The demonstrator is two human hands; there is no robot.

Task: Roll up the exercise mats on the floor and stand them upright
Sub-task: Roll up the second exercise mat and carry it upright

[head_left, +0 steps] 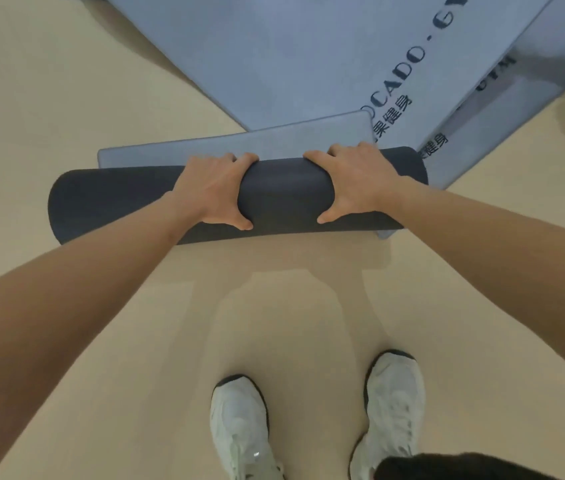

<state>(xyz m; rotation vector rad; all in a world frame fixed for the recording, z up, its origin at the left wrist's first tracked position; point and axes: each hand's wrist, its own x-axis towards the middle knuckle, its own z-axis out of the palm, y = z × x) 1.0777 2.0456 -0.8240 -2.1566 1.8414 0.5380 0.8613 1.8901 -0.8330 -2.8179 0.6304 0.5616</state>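
Both hands (215,192) (357,183) around rolled mat (284,194)

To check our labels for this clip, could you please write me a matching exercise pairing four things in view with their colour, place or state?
Things:
1. rolled mat
2. lettered mat
3. shoes
4. right hand

Descriptions:
A. white, standing on the bare floor
B. grips the rolled mat
C. dark, lying on its side
D. grey-blue, spread flat

Pairs: 1-C, 2-D, 3-A, 4-B.
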